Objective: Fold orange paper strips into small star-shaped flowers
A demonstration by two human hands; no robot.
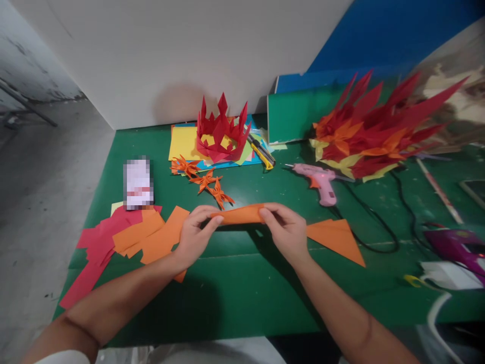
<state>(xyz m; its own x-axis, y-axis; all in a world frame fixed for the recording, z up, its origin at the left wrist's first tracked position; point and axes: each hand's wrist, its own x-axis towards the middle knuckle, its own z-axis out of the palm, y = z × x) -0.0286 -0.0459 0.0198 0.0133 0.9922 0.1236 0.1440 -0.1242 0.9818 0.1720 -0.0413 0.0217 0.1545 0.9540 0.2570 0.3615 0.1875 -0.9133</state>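
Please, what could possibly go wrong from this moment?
The orange paper between the left hand and right hand might tear if pulled hard. The pink glue gun lies beyond the right hand; its tip, if hot, could burn. The black cord loops beside the orange triangle; catching it might drag things.

This looks like a paper-craft workshop: a long green-topped worktable (242, 308) bears a pink plastic glue gun (323, 182), a yellow-and-black utility knife (260, 150), loose flat orange paper pieces (161, 237) and a pointed red folded-paper crown (219, 130), with a bare grey floor (49, 202) to the left.
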